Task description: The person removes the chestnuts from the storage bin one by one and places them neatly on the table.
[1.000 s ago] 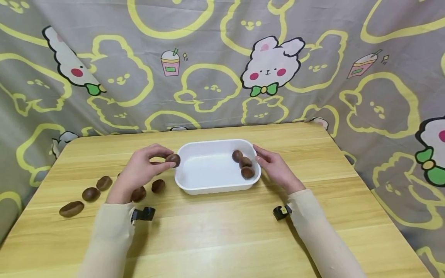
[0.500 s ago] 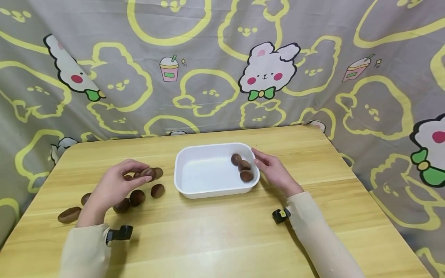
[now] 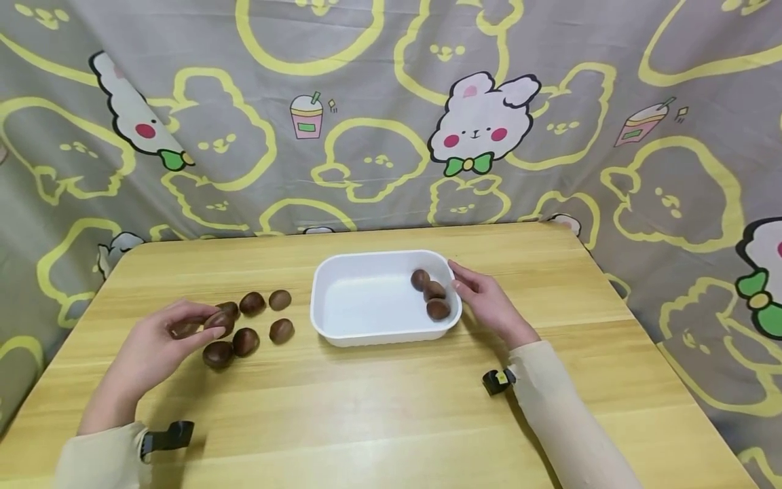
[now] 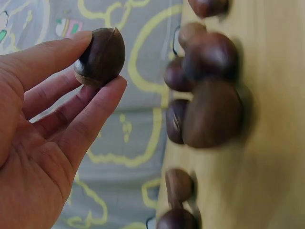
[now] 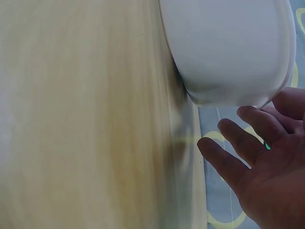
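My left hand (image 3: 155,343) pinches a glossy brown chestnut (image 4: 101,57) between thumb and fingertips, above the left part of the table. Several other chestnuts (image 3: 246,341) lie just beyond and beside it, some partly covered by the hand. To their right stands a white tray (image 3: 351,336) with rounded corners. Three chestnuts (image 3: 434,291) sit inside against its right end. There my right hand (image 3: 491,309) lightly holds the tray, its thumb at the rim and a finger against the outer wall. In the right wrist view the other fingers spread out straight, apart from the tray.
The wooden table (image 3: 379,414) ends at a grey patterned curtain (image 3: 379,217) along the back and sides. Black wrist cameras hang below both sleeves, one beside the left wrist (image 3: 168,438) and one beside the right (image 3: 497,382).
My left hand has drawn back leftward from the tray's left rim, with the chestnut in its fingertips. The right hand and the tray have stayed in place.
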Demonstrator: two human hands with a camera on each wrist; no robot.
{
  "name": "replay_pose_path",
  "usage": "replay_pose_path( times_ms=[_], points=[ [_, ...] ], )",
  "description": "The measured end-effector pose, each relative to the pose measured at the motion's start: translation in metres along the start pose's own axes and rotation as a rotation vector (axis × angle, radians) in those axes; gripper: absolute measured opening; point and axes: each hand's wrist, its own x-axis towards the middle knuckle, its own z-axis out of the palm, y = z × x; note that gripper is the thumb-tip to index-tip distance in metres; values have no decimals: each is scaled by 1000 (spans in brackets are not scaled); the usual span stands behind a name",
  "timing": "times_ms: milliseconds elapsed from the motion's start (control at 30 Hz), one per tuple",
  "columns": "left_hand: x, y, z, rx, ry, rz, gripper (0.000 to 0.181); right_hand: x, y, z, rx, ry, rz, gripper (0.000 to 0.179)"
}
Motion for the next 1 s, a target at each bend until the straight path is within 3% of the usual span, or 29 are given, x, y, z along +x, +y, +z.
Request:
replay_pose_path(
  times_ms=[333, 500, 567, 800, 1000],
  points=[
    [-26, -36, -13, 44, 30, -115, 37, -1, 2, -1, 16, 3, -22, 47],
    [-36, -51, -17, 78, -3, -158, 41, 1, 4, -1, 9, 1, -14, 47],
    [-38, -55, -16, 110, -20, -170, 43, 1, 4, -1, 8, 2, -13, 47],
    [-40, -62, -10, 166, -41, -171, 46, -15, -34, 0, 1, -12, 10, 45],
    [-39, -66, -9, 161, -83, -186, 45, -14, -35, -1, 4, -13, 3, 45]
  ],
)
